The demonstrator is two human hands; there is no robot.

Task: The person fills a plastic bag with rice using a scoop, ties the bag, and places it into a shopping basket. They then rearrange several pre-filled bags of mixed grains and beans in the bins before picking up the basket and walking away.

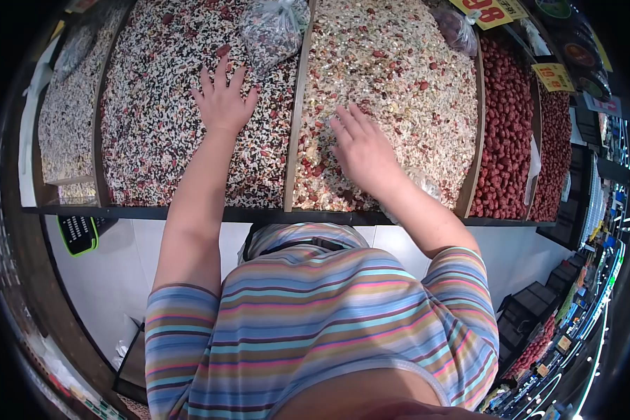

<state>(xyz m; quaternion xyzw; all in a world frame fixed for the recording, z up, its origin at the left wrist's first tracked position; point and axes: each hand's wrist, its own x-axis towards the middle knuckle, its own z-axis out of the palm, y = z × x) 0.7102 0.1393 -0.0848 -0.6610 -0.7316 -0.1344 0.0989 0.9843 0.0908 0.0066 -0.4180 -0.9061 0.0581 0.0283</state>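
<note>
My left hand point(224, 103) lies palm down with its fingers spread on a loose mix of black, white and reddish grains point(168, 133). Across a wooden divider point(296, 119), my right hand point(366, 148) rests over a paler mix of flakes and grains with red pieces point(399, 63); its fingers are stretched out and nothing shows in them. Beyond the left hand sits a knotted clear plastic bag point(276, 31) with grains inside. Another clear bag point(423, 183) is partly hidden beneath my right forearm.
Dried red dates point(502, 129) fill a bin on the right, with smaller red items point(554, 140) beyond. A filled bag point(456, 31) lies near the yellow price signs point(493, 10). A dark front edge point(252, 216) borders the bins. A green-rimmed basket point(79, 235) is low at left.
</note>
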